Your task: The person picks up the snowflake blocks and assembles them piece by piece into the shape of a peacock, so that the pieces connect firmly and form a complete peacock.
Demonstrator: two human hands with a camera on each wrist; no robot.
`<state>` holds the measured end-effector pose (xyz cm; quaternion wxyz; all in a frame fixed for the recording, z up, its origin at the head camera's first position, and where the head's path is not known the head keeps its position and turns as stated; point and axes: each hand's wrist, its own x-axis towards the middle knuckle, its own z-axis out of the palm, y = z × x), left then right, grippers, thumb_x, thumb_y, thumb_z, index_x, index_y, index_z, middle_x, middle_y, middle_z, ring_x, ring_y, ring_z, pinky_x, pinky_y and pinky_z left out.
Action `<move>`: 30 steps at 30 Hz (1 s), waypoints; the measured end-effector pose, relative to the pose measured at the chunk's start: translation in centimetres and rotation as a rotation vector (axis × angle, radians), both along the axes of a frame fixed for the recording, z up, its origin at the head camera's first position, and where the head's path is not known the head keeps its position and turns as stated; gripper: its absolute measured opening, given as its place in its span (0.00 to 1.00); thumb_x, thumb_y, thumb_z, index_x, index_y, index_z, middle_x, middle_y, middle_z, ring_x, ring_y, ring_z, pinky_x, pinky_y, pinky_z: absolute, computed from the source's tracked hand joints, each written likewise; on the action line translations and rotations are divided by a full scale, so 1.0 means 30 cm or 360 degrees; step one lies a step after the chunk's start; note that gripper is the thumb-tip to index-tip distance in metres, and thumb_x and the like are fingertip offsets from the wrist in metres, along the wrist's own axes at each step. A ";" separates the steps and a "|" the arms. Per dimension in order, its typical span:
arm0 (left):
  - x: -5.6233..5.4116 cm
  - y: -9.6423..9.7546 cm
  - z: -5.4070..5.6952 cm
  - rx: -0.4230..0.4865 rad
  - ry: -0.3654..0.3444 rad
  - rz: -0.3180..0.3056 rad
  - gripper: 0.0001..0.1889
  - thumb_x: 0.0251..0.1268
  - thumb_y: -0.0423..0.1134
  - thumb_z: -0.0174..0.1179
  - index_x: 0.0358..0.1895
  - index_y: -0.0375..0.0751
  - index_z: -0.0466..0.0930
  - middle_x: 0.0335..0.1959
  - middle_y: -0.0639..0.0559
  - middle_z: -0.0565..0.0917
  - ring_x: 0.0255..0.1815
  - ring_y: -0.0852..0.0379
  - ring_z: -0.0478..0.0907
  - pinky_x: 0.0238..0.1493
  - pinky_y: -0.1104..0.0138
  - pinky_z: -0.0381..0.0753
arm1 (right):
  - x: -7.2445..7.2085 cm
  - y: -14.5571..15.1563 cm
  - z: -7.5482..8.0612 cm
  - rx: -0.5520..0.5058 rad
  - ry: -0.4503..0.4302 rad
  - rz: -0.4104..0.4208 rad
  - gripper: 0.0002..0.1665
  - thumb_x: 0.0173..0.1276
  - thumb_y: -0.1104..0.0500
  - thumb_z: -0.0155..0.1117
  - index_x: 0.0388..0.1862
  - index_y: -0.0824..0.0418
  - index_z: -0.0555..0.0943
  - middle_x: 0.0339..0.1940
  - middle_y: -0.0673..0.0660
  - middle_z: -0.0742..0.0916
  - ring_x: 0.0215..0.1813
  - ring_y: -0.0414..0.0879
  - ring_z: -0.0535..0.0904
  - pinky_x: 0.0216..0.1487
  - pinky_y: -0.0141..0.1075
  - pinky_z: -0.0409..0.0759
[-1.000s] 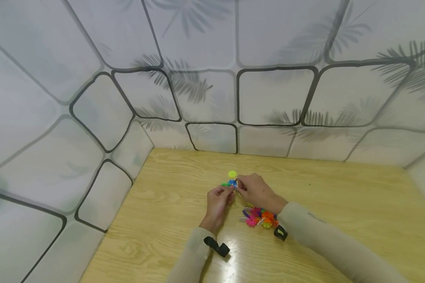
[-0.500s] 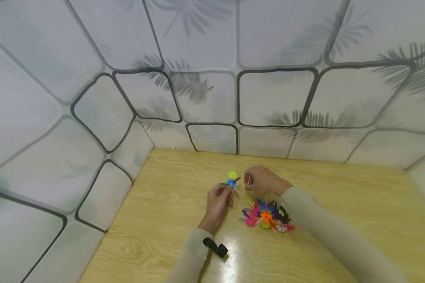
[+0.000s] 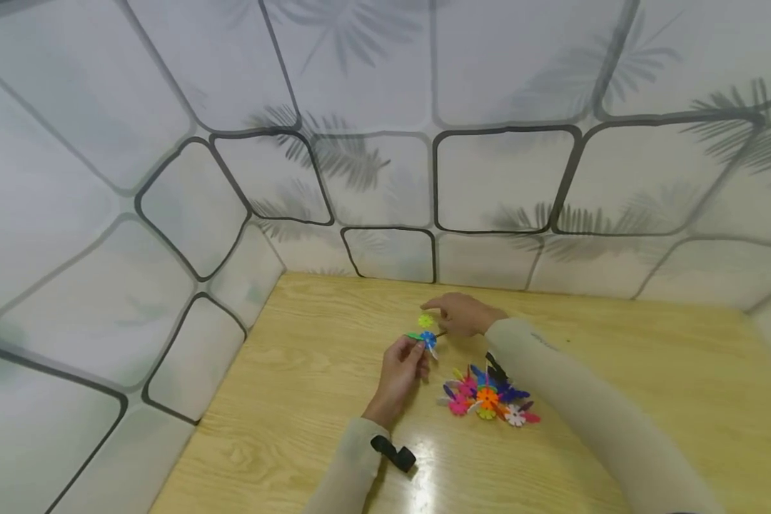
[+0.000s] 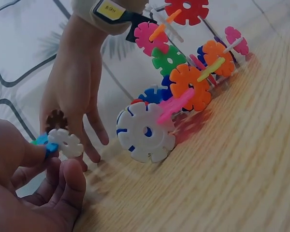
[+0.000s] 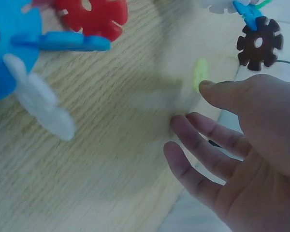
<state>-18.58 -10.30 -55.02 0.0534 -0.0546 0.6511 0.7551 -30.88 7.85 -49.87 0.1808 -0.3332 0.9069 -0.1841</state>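
In the head view my left hand (image 3: 398, 375) pinches a blue notched snowflake disc (image 3: 429, 340) between thumb and fingers. A green disc (image 3: 414, 335), a white disc (image 4: 65, 142) and a brown disc (image 5: 259, 43) are slotted onto it. Just beyond lies a loose yellow snowflake disc (image 3: 425, 321) on the table. My right hand (image 3: 464, 314) reaches over to it with the fingers loosely spread, holding nothing. In the right wrist view its thumb tip overlaps the edge of the yellow disc.
A many-coloured cluster of joined snowflake discs (image 3: 487, 398) stands on the wooden table (image 3: 283, 414) below my right forearm, right of the left hand. Patterned white walls (image 3: 385, 253) border the table at the back and left.
My right hand has let go of the discs at the left hand, moved away to the right, then come back left to the yellow disc. The left hand keeps its hold, nearly still.
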 end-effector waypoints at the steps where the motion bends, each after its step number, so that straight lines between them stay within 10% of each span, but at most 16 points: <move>1: 0.000 0.000 -0.002 -0.0008 0.0005 -0.0001 0.09 0.84 0.32 0.57 0.45 0.26 0.80 0.31 0.52 0.79 0.29 0.59 0.78 0.29 0.72 0.81 | -0.003 -0.005 -0.006 0.0025 0.0001 0.0000 0.30 0.85 0.64 0.57 0.82 0.55 0.74 0.65 0.67 0.85 0.58 0.54 0.84 0.65 0.53 0.84; 7: 0.001 -0.001 -0.013 -0.0007 0.0039 0.0026 0.11 0.78 0.30 0.65 0.46 0.19 0.82 0.26 0.53 0.80 0.26 0.61 0.76 0.27 0.73 0.79 | 0.004 -0.021 -0.005 0.0134 -0.0027 -0.0026 0.27 0.85 0.63 0.60 0.78 0.49 0.80 0.76 0.74 0.77 0.69 0.65 0.82 0.72 0.60 0.83; 15: 0.002 -0.002 -0.010 -0.0023 0.0042 0.0062 0.11 0.73 0.29 0.70 0.45 0.19 0.84 0.25 0.55 0.82 0.24 0.61 0.76 0.26 0.74 0.77 | 0.012 -0.001 -0.013 0.0060 -0.0004 -0.0091 0.16 0.73 0.53 0.79 0.55 0.55 0.88 0.52 0.57 0.84 0.52 0.49 0.81 0.60 0.48 0.85; 30: 0.010 -0.004 -0.006 -0.0271 0.0248 -0.0107 0.08 0.76 0.27 0.61 0.51 0.26 0.85 0.31 0.57 0.78 0.26 0.66 0.72 0.29 0.76 0.73 | 0.088 0.079 0.052 -0.0614 -0.0070 -0.0236 0.05 0.80 0.63 0.67 0.47 0.62 0.88 0.38 0.56 0.93 0.37 0.42 0.88 0.43 0.36 0.88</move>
